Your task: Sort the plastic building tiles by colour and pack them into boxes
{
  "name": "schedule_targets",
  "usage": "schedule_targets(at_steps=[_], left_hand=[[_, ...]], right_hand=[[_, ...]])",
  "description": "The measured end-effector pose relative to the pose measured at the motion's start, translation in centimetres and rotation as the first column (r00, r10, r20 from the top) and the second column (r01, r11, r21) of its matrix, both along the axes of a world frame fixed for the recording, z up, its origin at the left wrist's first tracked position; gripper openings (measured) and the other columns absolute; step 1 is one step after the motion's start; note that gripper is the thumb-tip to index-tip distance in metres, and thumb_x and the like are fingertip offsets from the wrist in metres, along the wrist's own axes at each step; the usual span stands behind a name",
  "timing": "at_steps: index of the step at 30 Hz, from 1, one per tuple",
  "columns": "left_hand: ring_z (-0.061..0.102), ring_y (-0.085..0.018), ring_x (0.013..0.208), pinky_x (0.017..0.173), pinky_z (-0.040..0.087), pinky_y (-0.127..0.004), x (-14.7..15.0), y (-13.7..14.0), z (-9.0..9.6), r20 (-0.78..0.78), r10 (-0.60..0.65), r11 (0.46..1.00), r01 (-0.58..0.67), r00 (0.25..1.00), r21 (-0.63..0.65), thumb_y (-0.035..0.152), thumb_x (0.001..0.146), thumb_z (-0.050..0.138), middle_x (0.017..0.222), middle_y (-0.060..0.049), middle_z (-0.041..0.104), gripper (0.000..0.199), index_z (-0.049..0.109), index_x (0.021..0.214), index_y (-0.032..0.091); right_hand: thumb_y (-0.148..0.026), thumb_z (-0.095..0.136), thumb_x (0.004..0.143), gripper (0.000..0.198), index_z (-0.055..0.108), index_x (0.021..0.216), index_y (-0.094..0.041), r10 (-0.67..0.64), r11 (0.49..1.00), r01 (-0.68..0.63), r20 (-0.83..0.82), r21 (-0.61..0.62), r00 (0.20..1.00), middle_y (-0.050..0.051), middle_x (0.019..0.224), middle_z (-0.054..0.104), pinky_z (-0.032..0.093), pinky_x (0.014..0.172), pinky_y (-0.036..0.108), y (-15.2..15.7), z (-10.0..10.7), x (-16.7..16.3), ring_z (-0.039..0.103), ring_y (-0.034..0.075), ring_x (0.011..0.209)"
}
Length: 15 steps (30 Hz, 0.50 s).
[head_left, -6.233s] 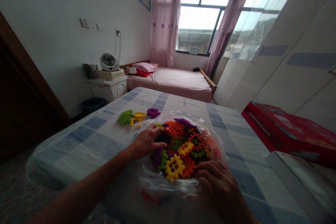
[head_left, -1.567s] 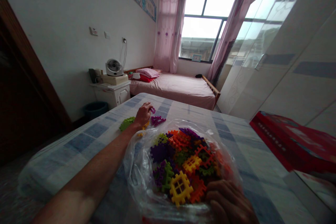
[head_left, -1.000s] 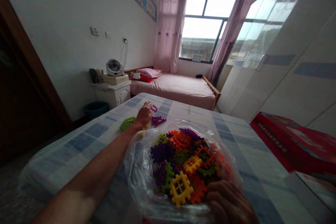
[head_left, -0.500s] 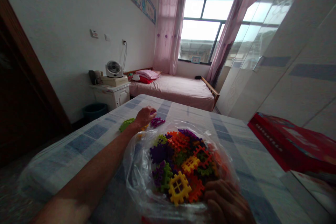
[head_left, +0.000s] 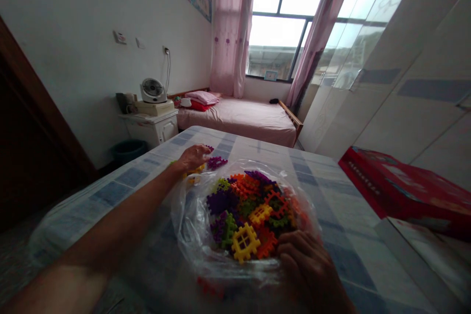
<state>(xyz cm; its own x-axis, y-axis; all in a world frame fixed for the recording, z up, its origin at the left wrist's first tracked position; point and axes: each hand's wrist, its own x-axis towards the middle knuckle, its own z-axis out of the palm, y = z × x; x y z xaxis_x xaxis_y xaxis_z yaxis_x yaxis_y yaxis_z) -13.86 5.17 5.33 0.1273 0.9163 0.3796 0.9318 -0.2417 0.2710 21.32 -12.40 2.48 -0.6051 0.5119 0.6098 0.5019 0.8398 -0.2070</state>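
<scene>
While the bag [head_left: 188,243] is standing open on the table [head_left: 136,201], its wide mouth is facing the head camera, likely so the toothed pieces inside are lying within easy reach. In this head view, the right hand [head_left: 305,260] is clamping on the bag's near right rim, probably to stop the soft film from sliding or folding inwards. Past the bag's far left side, the left hand [head_left: 194,157] is resting well apart from the right, a purple piece [head_left: 209,148] showing at its fingertips; whether it is gripping or merely touching, I cannot tell.

Just beyond the bag, another purple piece [head_left: 216,162] and a yellow piece [head_left: 194,170] are lying outside, perhaps to avoid mixing with the heap. Within the bag, a window piece [head_left: 245,242] is sitting uppermost at the near side, touching an orange piece [head_left: 267,243], since nothing is dividing the jumble. Right of the bag, a red box [head_left: 405,191] is resting, seemingly out of the hands' way.
</scene>
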Motion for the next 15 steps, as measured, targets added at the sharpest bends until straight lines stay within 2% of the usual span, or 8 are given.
schedule_targets(at_steps=[3,4,5,7,9,10,12,15], left_hand=[[0.063,-0.015,0.083,0.081,0.048,-0.026,1.4,-3.4,2.8,0.012,-0.096,0.995,0.096,0.995,-0.011,0.027,0.076,0.055,0.098,-0.005,0.068,0.022,0.069,0.09,0.018],[0.062,-0.014,0.079,0.077,0.049,-0.025,2.2,-5.0,3.8,0.05,-0.23,0.97,0.233,0.972,-0.067,0.03,0.079,0.053,0.098,-0.005,0.067,0.023,0.069,0.091,0.018],[0.062,-0.012,0.075,0.073,0.049,-0.024,3.0,-6.7,4.6,0.104,-0.348,0.924,0.36,0.932,-0.13,0.031,0.08,0.052,0.095,-0.004,0.067,0.024,0.069,0.093,0.019],[0.061,-0.011,0.073,0.068,0.048,-0.022,4.7,-9.9,5.5,0.183,-0.523,0.789,0.554,0.833,-0.265,0.03,0.08,0.054,0.094,-0.002,0.066,0.023,0.067,0.097,0.021],[0.06,-0.011,0.078,0.071,0.046,-0.022,6.0,-12.5,5.3,0.164,-0.596,0.715,0.612,0.786,-0.337,0.025,0.078,0.058,0.098,-0.001,0.066,0.022,0.066,0.098,0.024],[0.06,-0.012,0.08,0.072,0.045,-0.022,6.5,-13.4,4.9,0.142,-0.613,0.701,0.618,0.777,-0.355,0.023,0.077,0.06,0.1,0.0,0.065,0.022,0.066,0.098,0.025],[0.06,-0.013,0.084,0.074,0.043,-0.023,7.0,-14.3,3.7,0.065,-0.609,0.721,0.586,0.791,-0.371,0.02,0.074,0.063,0.1,0.0,0.064,0.024,0.065,0.097,0.026],[0.058,-0.016,0.084,0.071,0.042,-0.025,7.0,-14.5,2.0,-0.045,-0.55,0.79,0.502,0.834,-0.351,0.02,0.071,0.065,0.095,-0.001,0.063,0.023,0.063,0.093,0.024]], right_hand=[[-0.017,0.037,0.094,0.026,0.057,0.078,-0.02,-0.011,1.0,0.01,-0.024,-0.008,1.0,0.001,0.078,0.061,0.043,0.076,0.026,-0.2,0.2,-0.2,0.057,0.012,0.077],[-0.017,0.037,0.094,0.026,0.057,0.078,-0.02,-0.017,1.0,0.017,-0.021,-0.011,1.0,0.001,0.079,0.061,0.043,0.077,0.026,-0.2,0.2,-0.2,0.056,0.012,0.077],[-0.017,0.038,0.094,0.025,0.057,0.078,-0.02,-0.02,1.0,0.02,-0.014,-0.012,1.0,0.001,0.079,0.062,0.042,0.078,0.027,-0.2,0.2,-0.2,0.056,0.012,0.078],[-0.017,0.038,0.093,0.025,0.058,0.079,-0.02,-0.028,0.999,0.028,0.003,-0.014,1.0,0.002,0.081,0.062,0.041,0.079,0.028,-0.2,0.1,-0.1,0.056,0.012,0.078],[-0.016,0.039,0.093,0.024,0.058,0.078,-0.02,-0.035,0.999,0.035,0.01,-0.016,0.999,0.001,0.082,0.062,0.04,0.079,0.029,-0.2,0.0,0.1,0.056,0.012,0.078],[-0.016,0.039,0.093,0.024,0.058,0.078,-0.02,-0.036,0.999,0.036,0.011,-0.022,0.999,0.001,0.082,0.062,0.04,0.079,0.029,-0.1,-0.1,0.1,0.056,0.012,0.078],[-0.017,0.039,0.093,0.024,0.058,0.078,-0.02,-0.039,0.999,0.039,0.013,-0.036,0.999,0.001,0.082,0.062,0.039,0.079,0.029,-0.1,-0.1,0.1,0.056,0.013,0.078],[-0.017,0.04,0.093,0.024,0.059,0.079,-0.02,-0.045,0.998,0.045,0.01,-0.035,0.999,0.001,0.082,0.062,0.039,0.079,0.029,0.0,-0.1,0.0,0.056,0.013,0.079]])
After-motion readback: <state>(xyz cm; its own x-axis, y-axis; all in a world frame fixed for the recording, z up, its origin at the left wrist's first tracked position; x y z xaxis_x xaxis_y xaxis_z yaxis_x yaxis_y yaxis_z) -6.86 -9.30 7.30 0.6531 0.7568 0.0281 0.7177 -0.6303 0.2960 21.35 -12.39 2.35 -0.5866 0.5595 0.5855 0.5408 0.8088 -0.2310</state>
